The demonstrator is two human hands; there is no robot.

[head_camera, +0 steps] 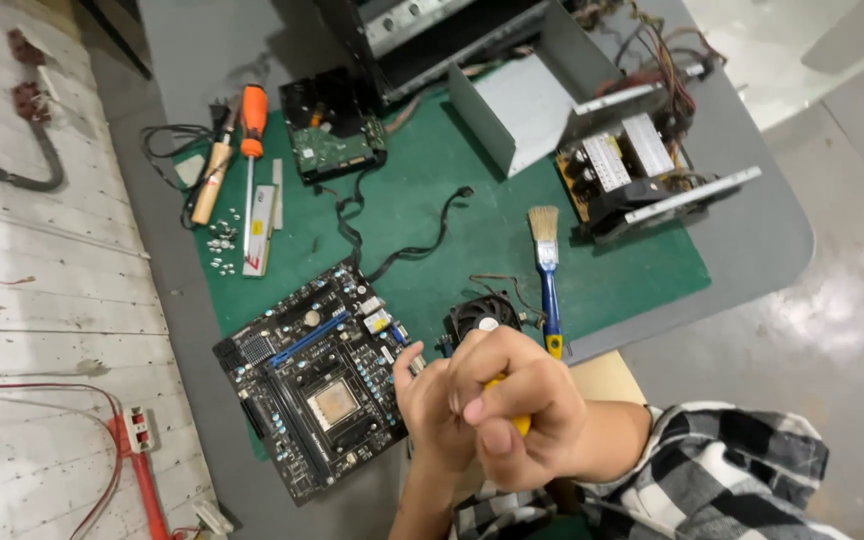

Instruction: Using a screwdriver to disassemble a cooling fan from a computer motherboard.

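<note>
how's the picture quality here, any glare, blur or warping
Head view: even overhead light, soft shadows only; pale glare on the shiny floor at right; wide-lens warping bends the table edge and wall planks; the clasped right hand and left hand, close to the lens, look slightly soft, while the motherboard and brush stay sharp.

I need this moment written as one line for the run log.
hands: both together on yellow-handled tool | below: motherboard, cooler fan | nearby: blue-handled brush, orange screwdriver | surface: green mat
</note>
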